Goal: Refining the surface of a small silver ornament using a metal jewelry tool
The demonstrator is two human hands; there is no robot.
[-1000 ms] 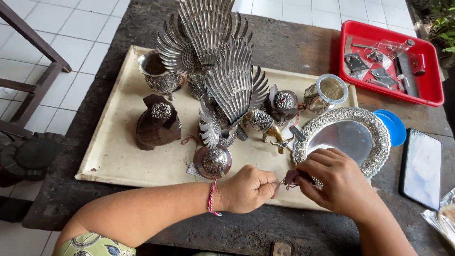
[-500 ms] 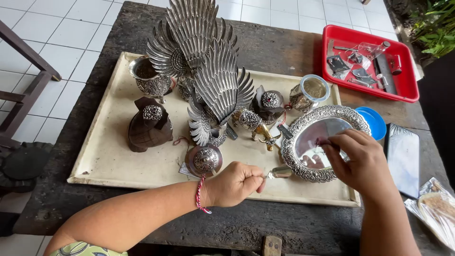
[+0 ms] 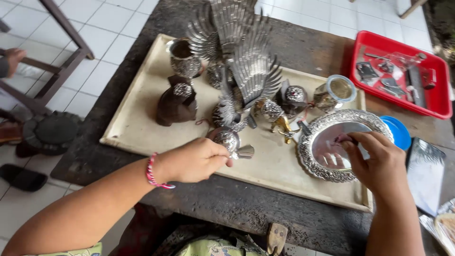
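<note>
— What's the biggest thing in front of you?

— The dark tabletop (image 3: pixel 265 208), and on it a wide cream tray (image 3: pixel 137 118) that takes up most of the middle. At the tray's far edge stands a big silver bird figure (image 3: pixel 241 61) with spread wings; a dark brown figurine (image 3: pixel 176 102) sits towards the tray's left side, with a silver cup (image 3: pixel 182 59) behind it at the far left corner.

— And on the right?

— A red tray (image 3: pixel 441 102) of small tools in the tabletop's far right corner. Nearer me, an ornate round silver plate (image 3: pixel 313 163) lies at the cream tray's right end, a blue lid (image 3: pixel 400 132) showing just past its rim. A glass jar (image 3: pixel 335 92) stands beyond the plate.

— What about your hands?

— My left hand (image 3: pixel 192 161) is over the tray's near edge, its grip closed on a small silver funnel-shaped piece (image 3: pixel 244 151); an embossed silver ball (image 3: pixel 226 139) sits just behind my knuckles. My right hand (image 3: pixel 379 163) is over the plate, fingertips pinched on a small dark bit (image 3: pixel 342 139) above the plate's shiny centre.
</note>
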